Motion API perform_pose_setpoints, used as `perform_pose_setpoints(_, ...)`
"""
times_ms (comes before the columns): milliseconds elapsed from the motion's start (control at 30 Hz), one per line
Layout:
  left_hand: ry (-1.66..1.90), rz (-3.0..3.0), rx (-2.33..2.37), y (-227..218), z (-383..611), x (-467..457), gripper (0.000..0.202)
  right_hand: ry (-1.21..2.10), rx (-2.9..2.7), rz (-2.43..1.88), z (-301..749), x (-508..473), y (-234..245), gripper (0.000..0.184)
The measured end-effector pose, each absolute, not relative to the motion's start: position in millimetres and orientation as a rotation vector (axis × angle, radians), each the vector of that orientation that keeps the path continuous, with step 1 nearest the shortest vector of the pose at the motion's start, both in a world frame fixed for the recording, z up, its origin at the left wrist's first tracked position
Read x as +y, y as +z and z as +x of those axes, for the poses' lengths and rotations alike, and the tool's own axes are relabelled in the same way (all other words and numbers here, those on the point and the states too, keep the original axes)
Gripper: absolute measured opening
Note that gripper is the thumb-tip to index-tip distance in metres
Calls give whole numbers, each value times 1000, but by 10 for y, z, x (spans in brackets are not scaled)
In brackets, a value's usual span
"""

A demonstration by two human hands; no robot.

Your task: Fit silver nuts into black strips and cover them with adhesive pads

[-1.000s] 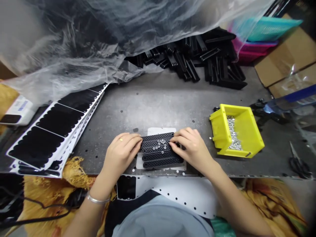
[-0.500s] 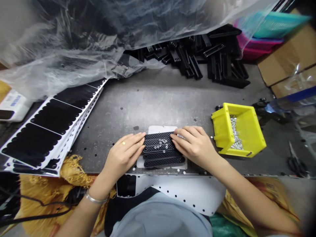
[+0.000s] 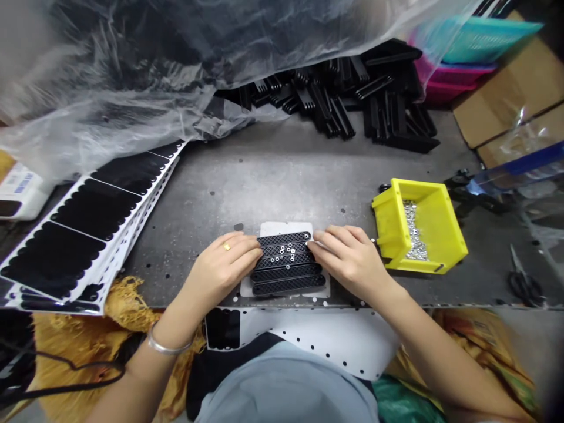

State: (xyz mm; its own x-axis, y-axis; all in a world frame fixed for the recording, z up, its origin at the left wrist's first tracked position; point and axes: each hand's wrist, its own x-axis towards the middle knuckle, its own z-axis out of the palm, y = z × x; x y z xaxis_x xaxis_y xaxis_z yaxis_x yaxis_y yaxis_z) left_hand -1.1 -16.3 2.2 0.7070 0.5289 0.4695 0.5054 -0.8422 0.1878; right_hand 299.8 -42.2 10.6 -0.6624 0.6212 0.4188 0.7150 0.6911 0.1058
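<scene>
Several black strips with a crosshatched face (image 3: 288, 274) lie side by side on a light plate (image 3: 286, 227) near the table's front edge. Small silver nuts (image 3: 282, 251) are scattered over the middle strips, and a single one sits at the right end of the top strip. My left hand (image 3: 225, 261) is closed against the left ends of the upper strips, thumb hidden underneath. At the right end of the second strip, my right hand (image 3: 346, 254) has its fingertips pinched together; whatever is between them is too small to make out.
A yellow bin (image 3: 434, 226) of small metal parts stands to the right, with scissors (image 3: 524, 282) beyond it. Sheets of black stickers (image 3: 88, 229) lie on the left. Black plastic parts (image 3: 383, 108) are heaped at the back, partly under clear plastic sheeting (image 3: 145, 94).
My right fingers have shifted from the top strip's right end down to the second strip's, uncovering a nut there. My left hand stays at the left ends. The view has shifted slightly.
</scene>
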Motion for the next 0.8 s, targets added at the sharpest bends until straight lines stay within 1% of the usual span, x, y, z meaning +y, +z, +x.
perform_pose_setpoints(67, 803, 2881, 930, 18, -106, -214, 11, -457, -2636, -950, 3011, -442, 136, 15)
perform_pose_setpoints(133, 818, 2878, 984, 6, -149, -259, 13, -476, -2647, -926, 2995, -435, 163, 13)
perform_pose_setpoints(200, 840, 2828, 1052, -11, -134, -290, 12, -432, -2607, -973, 2951, -394, 177, 13)
perform_pose_setpoints(333, 894, 2635, 1225, -56, -45, -337, 5, -322, -2539, -1063, 2858, -274, 175, 20)
perform_pose_setpoints(400, 937, 2601, 1247, -92, -34, -383, 9, -303, -2550, -1066, 2852, -247, 169, 19)
perform_pose_setpoints(567, 989, 2684, 1140, -208, -97, -543, 30, -341, -2614, -985, 2954, -329, 164, 10)
perform_pose_setpoints(633, 1001, 2641, 1160, -227, -101, -576, 30, -326, -2613, -996, 2981, -382, 169, 12)
perform_pose_setpoints(733, 986, 2588, 1199, -195, -43, -548, 26, -282, -2616, -1005, 2978, -438, 182, 13)
perform_pose_setpoints(800, 931, 2602, 1133, -146, 29, -486, 24, -322, -2620, -978, 2973, -452, 185, 12)
